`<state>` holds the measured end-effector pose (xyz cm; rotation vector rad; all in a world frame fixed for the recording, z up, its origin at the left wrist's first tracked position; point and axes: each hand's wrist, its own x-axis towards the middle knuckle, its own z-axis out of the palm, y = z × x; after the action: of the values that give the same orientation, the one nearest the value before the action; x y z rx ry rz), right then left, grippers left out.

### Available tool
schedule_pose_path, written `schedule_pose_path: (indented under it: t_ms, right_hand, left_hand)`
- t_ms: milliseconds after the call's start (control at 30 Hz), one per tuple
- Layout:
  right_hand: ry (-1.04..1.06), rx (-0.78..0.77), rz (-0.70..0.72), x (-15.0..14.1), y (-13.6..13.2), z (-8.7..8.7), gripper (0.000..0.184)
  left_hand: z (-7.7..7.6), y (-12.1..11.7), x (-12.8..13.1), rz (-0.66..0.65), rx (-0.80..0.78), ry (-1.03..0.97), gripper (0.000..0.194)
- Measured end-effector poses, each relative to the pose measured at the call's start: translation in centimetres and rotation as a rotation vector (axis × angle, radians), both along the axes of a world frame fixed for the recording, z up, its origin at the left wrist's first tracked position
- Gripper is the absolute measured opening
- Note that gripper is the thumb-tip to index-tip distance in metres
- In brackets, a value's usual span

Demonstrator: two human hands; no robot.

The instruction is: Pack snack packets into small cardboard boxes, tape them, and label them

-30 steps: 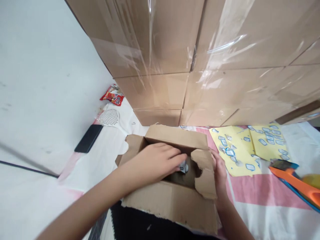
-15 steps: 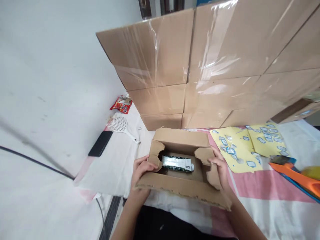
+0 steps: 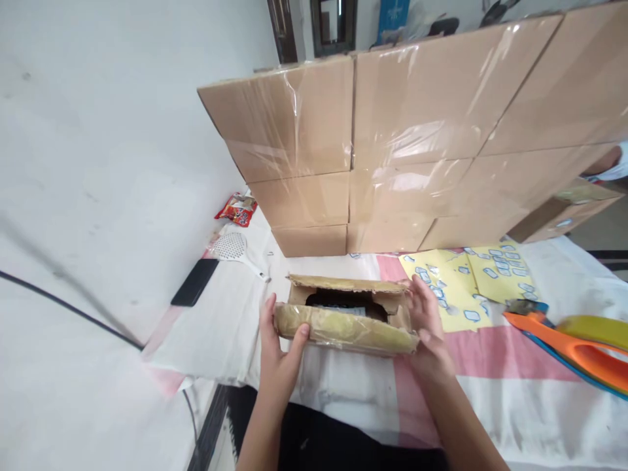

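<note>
Cardboard box [image 3: 343, 329], just one, is between my two hands, long axis left to right, opening upward (one tube [image 3: 360, 311], mostly hidden, lies inside). My left hand [image 3: 279, 343], half closed, grips its left end; my right hand [image 3: 430, 330], loosely curled, holds the right. One white skimmer [image 3: 231, 247] lies far left.

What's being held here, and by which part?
A brown, oblong cardboard box, held at its two short ends between the left hand and right hand.

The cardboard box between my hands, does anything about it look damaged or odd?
Yes, the cardboard box looks worn: its far flap has a ragged edge, and the near flap shows a blotchy yellowish patch, unlike the plain brown panels behind it.
</note>
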<state>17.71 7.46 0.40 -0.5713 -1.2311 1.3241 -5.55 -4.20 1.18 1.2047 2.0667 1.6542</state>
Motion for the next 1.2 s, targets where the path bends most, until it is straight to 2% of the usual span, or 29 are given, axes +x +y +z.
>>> schedule_pose_path:
  t_ms: [100, 300, 433, 533, 567, 633, 700, 733, 933, 1033, 1200]
  right_hand:
    - [-0.033, -0.025, -0.027, -0.2, 0.7, 0.1, 0.060]
    - [-0.067, -0.009, 0.042, -0.2, 1.3, -0.2, 0.061]
    - [-0.106, 0.072, 0.062, 0.7, 1.0, -0.7, 0.067]
    - [-0.231, 0.195, 0.101, 1.3, 1.1, -0.3, 0.053]
    - [-0.266, 0.227, 0.100, 1.5, 1.1, -0.1, 0.046]
    - [-0.311, 0.268, 0.079, 1.7, 1.1, 0.1, 0.034]
    - [-0.334, 0.295, 0.062, 1.7, 1.0, 0.2, 0.030]
    - [-0.345, 0.309, 0.061, 1.7, 0.9, 0.2, 0.031]
    - [-0.375, 0.350, -0.045, 0.9, 0.7, 0.5, 0.030]
    - [-0.365, 0.332, -0.086, 0.5, 0.9, 0.7, 0.030]
    - [-0.315, 0.324, -0.075, 0.5, 1.2, 0.7, 0.028]
  left_hand:
    - [0.1, -0.4, 0.3, 0.007, -0.009, 0.031, 0.063]
    - [0.6, 0.2, -0.1, -0.089, 0.029, 0.137, 0.046]
    - [1.4, 0.4, 0.7, -0.023, 0.055, 0.261, 0.047]
    - [2.9, 0.6, 2.8, 0.077, 0.038, 0.520, 0.041]
    - [3.4, 0.7, 3.7, 0.035, 0.021, 0.629, 0.039]
    - [4.5, 1.1, 5.3, -0.183, -0.038, 0.802, 0.036]
    - [5.1, 1.6, 6.6, -0.390, -0.115, 0.860, 0.036]
    - [5.3, 1.8, 7.0, -0.440, -0.159, 0.858, 0.037]
    - [5.7, 2.0, 7.4, -0.462, -0.287, 0.865, 0.055]
    - [5.8, 1.9, 7.9, -0.461, -0.317, 0.885, 0.053]
    - [5.6, 1.6, 9.2, -0.385, -0.305, 0.870, 0.049]
